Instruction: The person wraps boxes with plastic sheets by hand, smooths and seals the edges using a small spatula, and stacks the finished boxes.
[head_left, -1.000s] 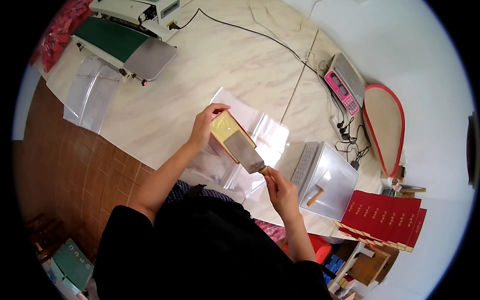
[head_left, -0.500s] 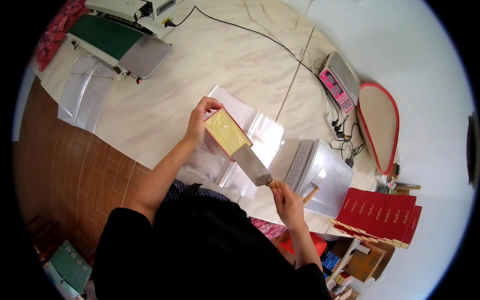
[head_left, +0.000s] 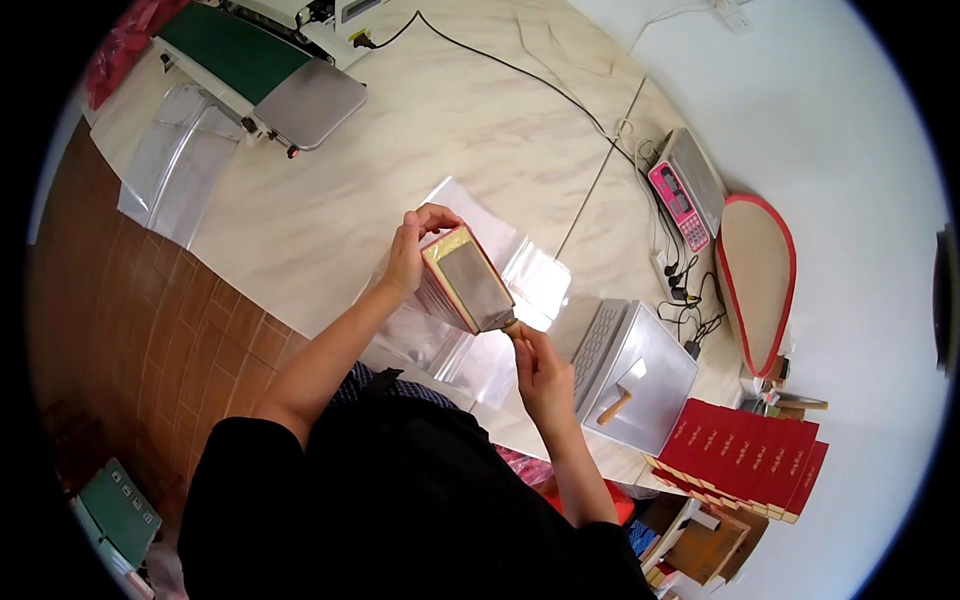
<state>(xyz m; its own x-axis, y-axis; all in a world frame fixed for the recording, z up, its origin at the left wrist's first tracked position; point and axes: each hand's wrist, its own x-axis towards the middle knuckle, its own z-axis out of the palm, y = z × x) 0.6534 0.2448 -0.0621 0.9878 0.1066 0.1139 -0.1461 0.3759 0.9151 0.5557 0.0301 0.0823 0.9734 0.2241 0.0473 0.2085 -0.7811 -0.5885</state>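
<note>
Holding a red-edged box [head_left: 446, 247], yellow inside, scraper [head_left: 474, 282] over it.

No words or numbers can be read. The red boxes [head_left: 752, 452] at the right bear gold writing too small to make out; marks on the pink panel [head_left: 680, 207] of the scale [head_left: 698, 172] and pale labels on the green box [head_left: 112, 517] are equally unclear.

The table [head_left: 480, 110] is bright, a clear bag [head_left: 537, 280] on it has a white shine, the floor [head_left: 170, 320] beside it is darker, and the wall [head_left: 850, 170] past it fades into curved black.
</note>
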